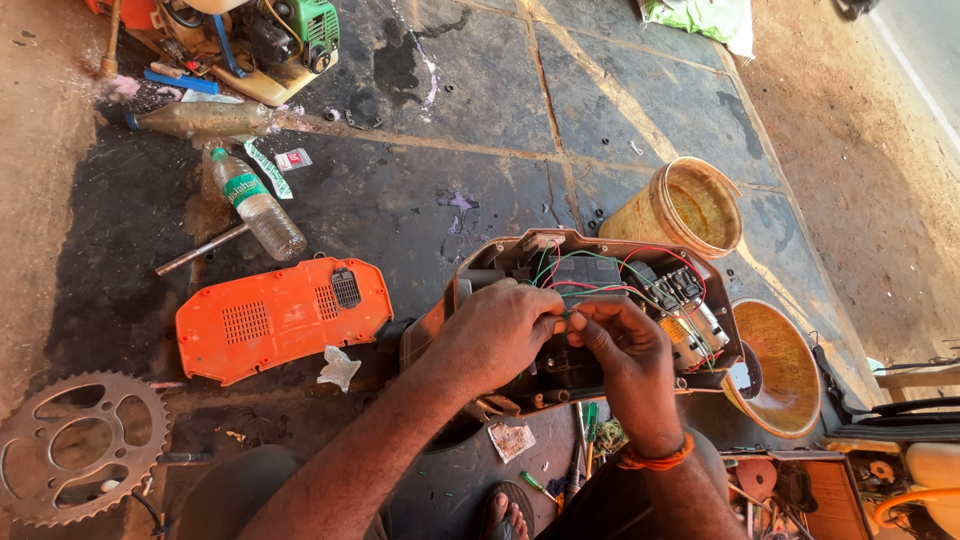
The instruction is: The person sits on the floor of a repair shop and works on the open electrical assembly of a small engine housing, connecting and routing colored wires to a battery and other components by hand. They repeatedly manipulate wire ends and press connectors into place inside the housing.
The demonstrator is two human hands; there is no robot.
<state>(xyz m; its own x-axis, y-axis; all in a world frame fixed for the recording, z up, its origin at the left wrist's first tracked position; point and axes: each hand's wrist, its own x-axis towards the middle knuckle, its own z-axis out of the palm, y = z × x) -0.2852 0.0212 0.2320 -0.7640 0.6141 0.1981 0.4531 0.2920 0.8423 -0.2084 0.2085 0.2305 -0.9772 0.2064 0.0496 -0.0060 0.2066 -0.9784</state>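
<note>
Over housing: left hand and right hand pinched thin wires, fingers closed.
Wires: light, limp, fragile; gripped by insulation.
Housing: rigid, heavier.

Two bare forearms with no sleeves. The right hand has an orange thread band at its wrist; the left hand wears nothing. One foot in a sandal.

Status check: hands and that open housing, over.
Left hand and right hand pinching wires together. Housing open on floor. Orange cover off, lying left.
</note>
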